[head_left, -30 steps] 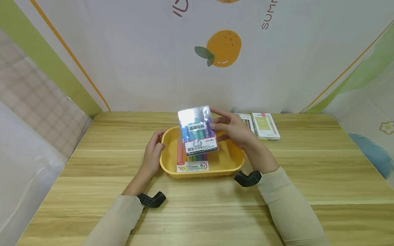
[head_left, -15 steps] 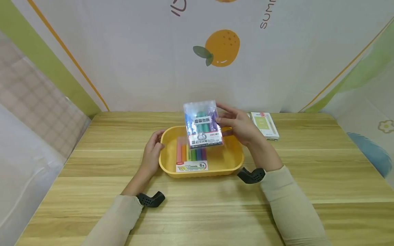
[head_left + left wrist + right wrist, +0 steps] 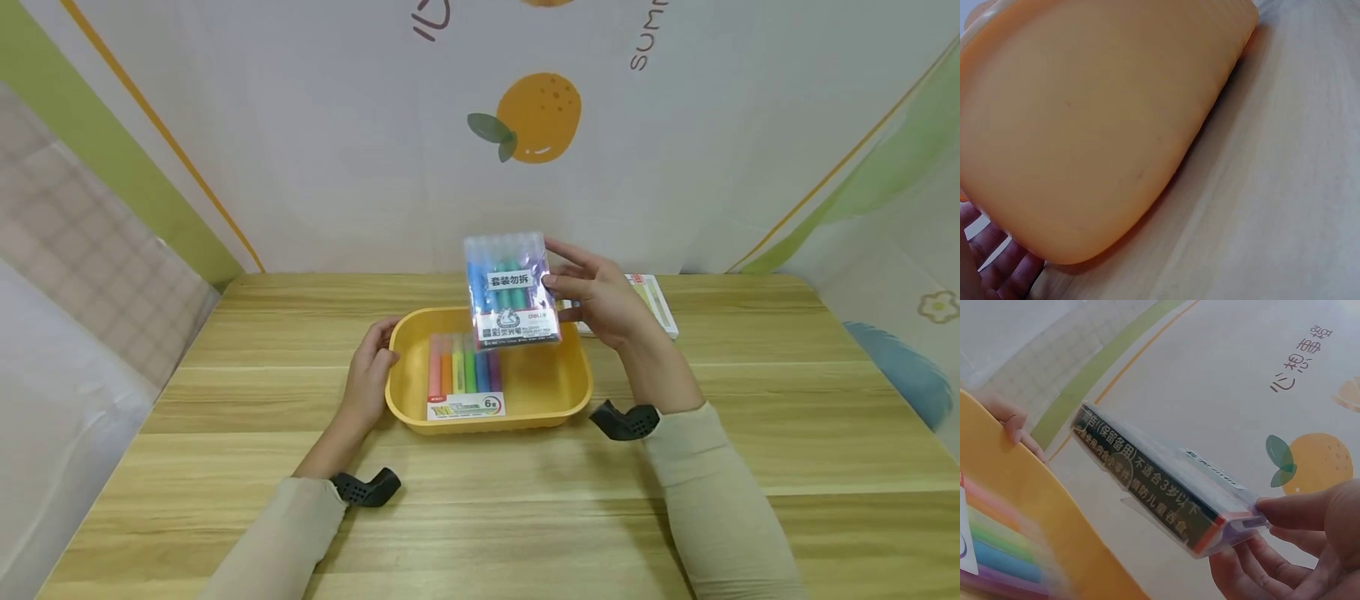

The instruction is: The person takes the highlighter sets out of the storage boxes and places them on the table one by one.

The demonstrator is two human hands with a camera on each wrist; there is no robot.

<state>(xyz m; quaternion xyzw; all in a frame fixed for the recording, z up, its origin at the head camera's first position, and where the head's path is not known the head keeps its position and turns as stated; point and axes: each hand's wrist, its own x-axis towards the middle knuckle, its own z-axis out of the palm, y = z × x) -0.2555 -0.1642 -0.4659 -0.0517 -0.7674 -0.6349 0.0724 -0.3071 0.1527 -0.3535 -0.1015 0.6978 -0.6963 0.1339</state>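
Right hand [image 3: 606, 302] holds a clear pack of highlighters [image 3: 517, 287] by its right edge: thumb on the front face, fingers behind, clamped on the pack between them. The pack is in the air, slightly tilted, its printed label toward the lower end; blue, green and purple pens show through the plastic. In the head view its lower end overlaps the far rim of a yellow basket [image 3: 551, 387]; the right wrist view shows the two apart, the pack's dark end panel with pale lettering facing the camera.

Left hand [image 3: 365, 379] grips the basket's left end, thumb at the rim, the other fingers curled round the outside. Left wrist view: fingertips partly hidden at the basket's wall.

Inside the basket, toward its left half, lies a six-colour marker pack [image 3: 467, 371], pink through purple, white label nearest the person. The basket stands on a wood-grain table [image 3: 510, 517]. A white box [image 3: 662, 307] lies at the back right, partly hidden by the right hand. Behind, a pale cloth [image 3: 337, 150] bears a printed orange.
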